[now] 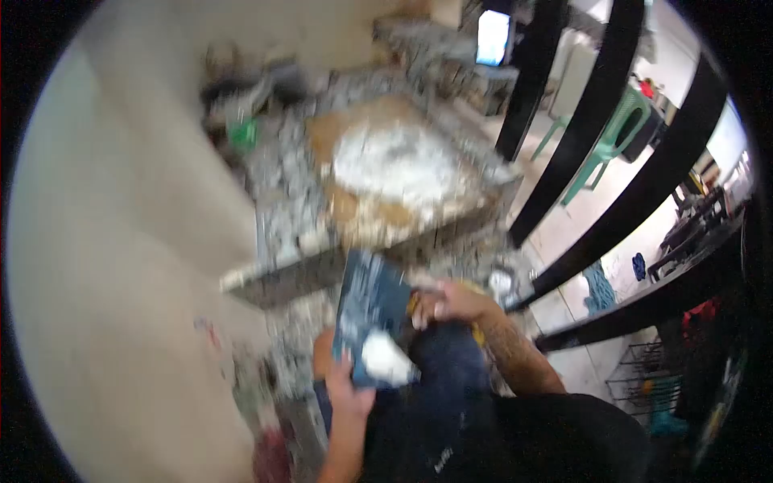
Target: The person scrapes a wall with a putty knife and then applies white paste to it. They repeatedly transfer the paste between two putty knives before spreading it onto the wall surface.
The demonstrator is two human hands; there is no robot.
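My left hand (pixel 352 390) grips the lower left edge of a flat, dark blue rectangular piece (pixel 372 291) streaked with white, held tilted over my lap. A white patch (pixel 387 357), like a lump of dough or powder, lies on its lower part. At the right edge of this piece my right hand (pixel 445 303) has its fingers curled in, with a small dark and orange-brown spot by the fingertips; motion blur means I cannot tell what they hold. Beyond both hands, white powder (pixel 394 165) is spread over a brown board (pixel 320 137) on a grey mottled stone slab (pixel 282 193).
A green item (pixel 241 133) and dark clutter stand at the slab's far left. Black curved bars (pixel 600 97) rise close on the right, with a green plastic chair (pixel 620 129) behind them. A lit screen (pixel 493 37) is at the back. The pale wall (pixel 137 241) fills the left.
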